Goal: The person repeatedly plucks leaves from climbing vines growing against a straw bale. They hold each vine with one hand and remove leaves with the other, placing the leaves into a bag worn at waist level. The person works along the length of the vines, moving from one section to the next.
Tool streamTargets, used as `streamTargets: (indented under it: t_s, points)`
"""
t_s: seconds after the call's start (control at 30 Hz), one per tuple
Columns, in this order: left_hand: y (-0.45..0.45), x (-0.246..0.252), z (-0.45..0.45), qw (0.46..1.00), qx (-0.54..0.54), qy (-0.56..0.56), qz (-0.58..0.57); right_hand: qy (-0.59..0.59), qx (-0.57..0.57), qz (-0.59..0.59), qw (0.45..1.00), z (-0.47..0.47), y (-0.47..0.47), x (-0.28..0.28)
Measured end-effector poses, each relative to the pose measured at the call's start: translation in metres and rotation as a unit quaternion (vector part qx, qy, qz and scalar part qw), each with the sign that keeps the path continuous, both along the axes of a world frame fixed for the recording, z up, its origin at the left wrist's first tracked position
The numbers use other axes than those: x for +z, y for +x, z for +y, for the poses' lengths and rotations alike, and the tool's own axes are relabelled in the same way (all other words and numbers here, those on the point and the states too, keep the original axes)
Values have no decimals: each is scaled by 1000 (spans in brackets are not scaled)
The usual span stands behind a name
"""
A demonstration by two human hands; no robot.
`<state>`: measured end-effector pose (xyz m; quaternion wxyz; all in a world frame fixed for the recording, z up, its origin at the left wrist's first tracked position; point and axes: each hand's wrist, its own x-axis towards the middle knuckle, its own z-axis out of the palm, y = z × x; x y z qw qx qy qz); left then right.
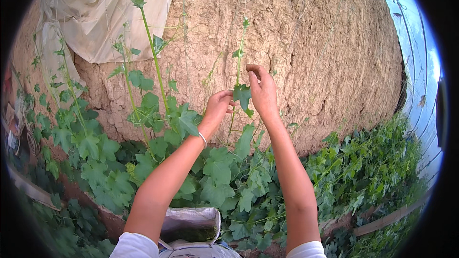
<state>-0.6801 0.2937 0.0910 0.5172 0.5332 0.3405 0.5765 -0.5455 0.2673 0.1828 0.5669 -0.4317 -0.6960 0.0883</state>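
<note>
A climbing vine's green stem (238, 65) rises up a string in front of the earthen wall. My left hand (218, 109), with a pale bangle (203, 139) at the wrist, is at the stem's left side, its fingertips behind a lobed leaf (242, 95); whether they grip the stem cannot be told. Just right of the stem, my right hand (263, 89) is raised with the fingers bent and thumb apart, and nothing shows in it. Close to my body, below the hands, an open white woven sack (192, 213) has some green matter inside.
A rough earthen wall (304, 43) fills the background, with a beige cloth (107, 14) over its upper left. More vines on strings stand at left. Dense foliage (362, 168) spreads along the wall's foot. Translucent sheeting (423, 79) curves down at far right.
</note>
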Motion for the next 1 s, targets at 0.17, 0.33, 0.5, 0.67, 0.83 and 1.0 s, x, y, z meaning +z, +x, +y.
streamTargets:
  t_s: [0.17,0.33,0.5,0.67,0.83,1.0]
  points:
    - [-8,5,-1,999,-27,-37,13,-109,-48,-85,989,33,-8,-10]
    - [-8,22,18,982,144,122,-21,-52,-81,-81,992,27,-17,-16]
    - [-9,58,43,986,103,126,-47,-19,-105,-106,989,17,-22,-7]
    - [-16,72,40,991,76,106,14,162,-111,-159,967,26,-16,24]
    - [-23,72,31,991,61,116,20,258,-99,-312,909,42,-12,46]
    - [-38,71,27,991,64,107,42,279,-79,-402,869,41,-18,50]
